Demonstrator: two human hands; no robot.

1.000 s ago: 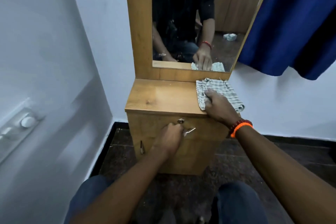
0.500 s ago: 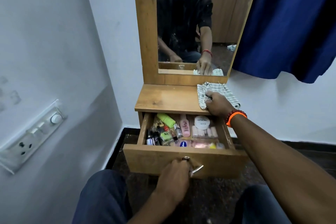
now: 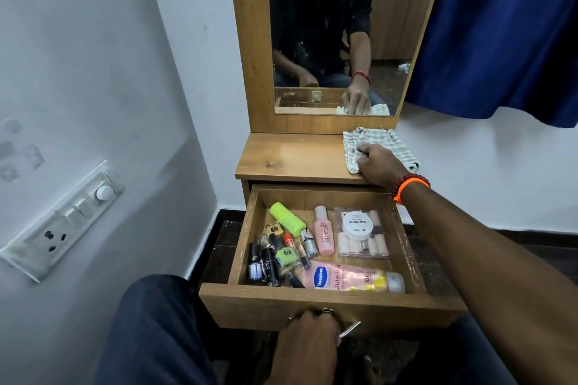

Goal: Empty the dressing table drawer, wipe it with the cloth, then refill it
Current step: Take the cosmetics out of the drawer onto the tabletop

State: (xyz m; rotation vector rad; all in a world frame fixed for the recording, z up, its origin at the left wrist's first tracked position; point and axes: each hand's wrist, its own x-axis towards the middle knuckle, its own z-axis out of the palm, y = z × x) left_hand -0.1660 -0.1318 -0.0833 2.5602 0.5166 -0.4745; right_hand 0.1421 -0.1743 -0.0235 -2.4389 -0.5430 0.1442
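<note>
The wooden drawer [image 3: 312, 303] of the dressing table stands pulled far out. My left hand [image 3: 308, 339] grips its metal handle [image 3: 349, 329] at the front. Inside lie a pink Vaseline lotion bottle [image 3: 350, 277], a lime green bottle [image 3: 287, 215], a pink spray bottle [image 3: 323, 231], a white nail polish remover jar [image 3: 357, 224] on a clear pack of tubes [image 3: 362, 245], and several small nail polish bottles [image 3: 275, 255]. My right hand [image 3: 377, 164] grips the striped cloth [image 3: 392, 144] on the right of the table top [image 3: 287, 156].
A mirror [image 3: 328, 34] rises behind the table top and reflects me. A switchboard [image 3: 59, 222] sits on the left wall. A blue curtain [image 3: 500, 25] hangs at the right. My knees flank the drawer front over a dark floor [image 3: 215, 256].
My left hand has pulled the drawer from shut to fully out, exposing the cosmetics. My right hand stays on the cloth, its fingers now curled into it.
</note>
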